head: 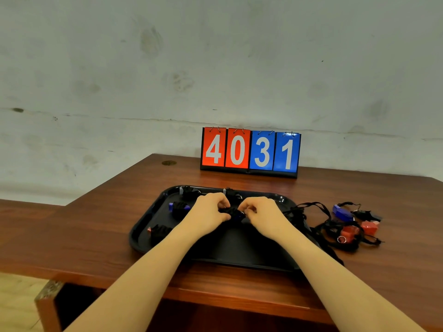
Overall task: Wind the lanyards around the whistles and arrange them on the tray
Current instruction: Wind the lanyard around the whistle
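A black tray (143, 232) lies on the wooden table. Over its middle, my left hand (208, 210) and my right hand (261, 215) pinch a blue whistle (238, 216) half wrapped in black lanyard; both hands touch it. Wound whistles rest on the tray: a blue one (179, 207) at the left, a red-tipped one (159, 231) at the front left, two pale ones (189, 192) (231, 193) along the far rim. To the right of the tray lies a tangle of black lanyards (333, 230) with a loose blue whistle (341, 212) and red whistles (369, 226).
A flip scoreboard (250, 152) reading 4031 stands at the back of the table against the wall. The table's front edge (215, 295) runs just below my forearms, and its left part steps back toward the wall.
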The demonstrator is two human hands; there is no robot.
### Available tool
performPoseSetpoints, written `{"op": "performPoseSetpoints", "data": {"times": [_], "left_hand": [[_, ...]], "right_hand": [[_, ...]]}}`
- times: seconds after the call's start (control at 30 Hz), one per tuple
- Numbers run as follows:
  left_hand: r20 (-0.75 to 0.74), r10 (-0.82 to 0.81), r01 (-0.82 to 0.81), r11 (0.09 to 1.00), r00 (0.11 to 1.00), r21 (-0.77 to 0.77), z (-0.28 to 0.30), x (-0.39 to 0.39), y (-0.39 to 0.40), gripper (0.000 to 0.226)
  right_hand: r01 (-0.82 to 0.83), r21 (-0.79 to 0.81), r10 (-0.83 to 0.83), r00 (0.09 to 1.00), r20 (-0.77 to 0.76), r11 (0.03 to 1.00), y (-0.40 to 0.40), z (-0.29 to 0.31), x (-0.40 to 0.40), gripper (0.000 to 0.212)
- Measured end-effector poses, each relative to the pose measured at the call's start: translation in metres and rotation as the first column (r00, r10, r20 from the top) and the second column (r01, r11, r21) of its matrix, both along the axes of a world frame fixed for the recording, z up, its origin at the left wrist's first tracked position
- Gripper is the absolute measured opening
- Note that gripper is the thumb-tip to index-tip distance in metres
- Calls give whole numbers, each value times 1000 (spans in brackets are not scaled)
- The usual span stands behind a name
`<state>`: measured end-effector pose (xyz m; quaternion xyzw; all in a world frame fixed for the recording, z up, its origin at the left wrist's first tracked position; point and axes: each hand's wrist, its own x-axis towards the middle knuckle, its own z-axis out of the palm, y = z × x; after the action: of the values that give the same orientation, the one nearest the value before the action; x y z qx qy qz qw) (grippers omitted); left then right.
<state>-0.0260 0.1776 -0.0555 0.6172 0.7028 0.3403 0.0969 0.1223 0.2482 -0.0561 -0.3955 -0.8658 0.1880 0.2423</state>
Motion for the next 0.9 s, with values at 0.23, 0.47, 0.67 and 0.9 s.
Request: {"op": "performPoseSetpoints", "data": {"times": [0.23,0.47,0.67,0.9], "left_hand": [[-13,-14,14,1000,1000,-22,0,3,-4,47],[-55,20,-13,993,998,121,13,29,-9,35],[17,-88,86,991,996,104,21,61,-3,21],[-85,-144,143,990,986,-14,13,91,23,25]], "right_hand": [[12,82,-12,1000,1,997,-1,2,6,29],[55,107,-48,996,-71,993,-3,9,34,22],[119,141,-111,992,-66,983,6,8,70,22],[108,229,-138,983,120,967,25,6,97,31]]}}
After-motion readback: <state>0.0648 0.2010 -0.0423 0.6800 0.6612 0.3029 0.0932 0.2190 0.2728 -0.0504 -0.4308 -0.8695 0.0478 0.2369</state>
